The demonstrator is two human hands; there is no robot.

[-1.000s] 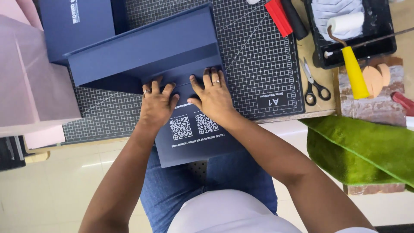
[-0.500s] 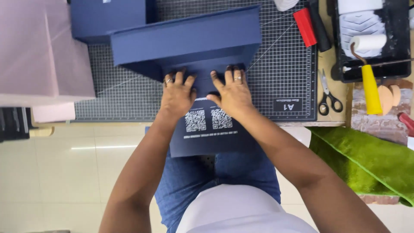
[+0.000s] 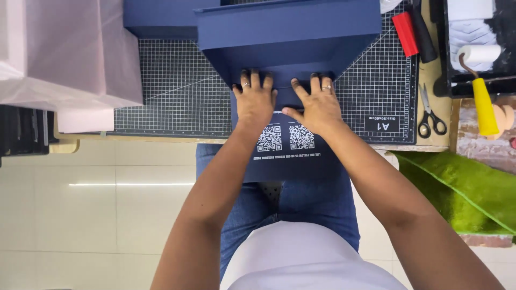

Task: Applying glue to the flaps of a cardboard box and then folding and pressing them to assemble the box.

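Your left hand (image 3: 255,100) and right hand (image 3: 317,104) lay palm-down, side by side, on the navy blue folding box (image 3: 290,37). Neither hand gripped anything: the fingers (image 3: 245,78) were spread flat and pressed along the fold where the raised box wall met the lower flap. Each hand wore a ring.

The box stood at the near edge of the gridded cutting mat (image 3: 177,91). Its lower flap (image 3: 293,156), printed with two square white codes, overhung the table edge above your lap. A second navy box (image 3: 161,19) lay behind, at the mat's far left.

Left of the mat rested a pale pink covered stack (image 3: 70,53). Right of the mat were scissors (image 3: 431,113), a red utility knife (image 3: 406,33), and a black tray (image 3: 473,48) holding a yellow-handled paint roller (image 3: 481,80). A green leaf (image 3: 457,193) lay below the table edge at your right.
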